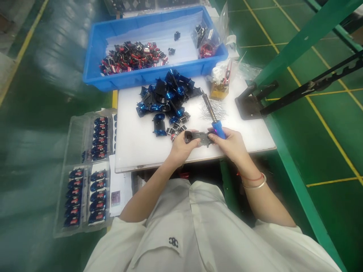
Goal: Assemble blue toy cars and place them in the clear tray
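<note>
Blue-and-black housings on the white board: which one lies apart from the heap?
The housing below the heap, near the left hand: the others pile together, it lies alone.

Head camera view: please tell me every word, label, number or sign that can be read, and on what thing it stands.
"3BC" (middle character uncertain): dark mark on the white work coat.
Too small to read: the labels on the blue parts in the clear plastic trays, and the printed paper.
</note>
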A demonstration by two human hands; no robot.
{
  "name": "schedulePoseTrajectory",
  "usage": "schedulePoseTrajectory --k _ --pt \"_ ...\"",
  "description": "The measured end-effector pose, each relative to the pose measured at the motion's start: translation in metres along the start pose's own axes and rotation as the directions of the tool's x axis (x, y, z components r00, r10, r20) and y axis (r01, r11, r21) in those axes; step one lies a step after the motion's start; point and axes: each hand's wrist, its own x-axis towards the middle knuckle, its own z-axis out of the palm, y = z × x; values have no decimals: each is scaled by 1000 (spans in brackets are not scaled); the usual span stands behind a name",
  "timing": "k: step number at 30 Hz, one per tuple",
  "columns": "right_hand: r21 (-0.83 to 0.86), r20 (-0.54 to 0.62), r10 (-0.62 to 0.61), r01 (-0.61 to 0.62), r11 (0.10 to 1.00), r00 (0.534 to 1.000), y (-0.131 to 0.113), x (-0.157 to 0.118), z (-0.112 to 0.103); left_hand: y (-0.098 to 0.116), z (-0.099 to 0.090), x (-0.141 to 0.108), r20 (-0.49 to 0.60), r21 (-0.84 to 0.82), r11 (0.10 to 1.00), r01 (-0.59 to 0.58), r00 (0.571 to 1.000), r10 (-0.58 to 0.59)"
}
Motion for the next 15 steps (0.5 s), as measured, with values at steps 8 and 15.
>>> schedulePoseTrajectory --k 8,15 --pt "-340 -105 -68 28 940 992 1 -36 -40 -8 8 16 -120 124 990 -69 989 84" --pt "-461 -45 -43 17 887 998 0 -83 -61 -6 13 17 -151 78 995 -64 986 75"
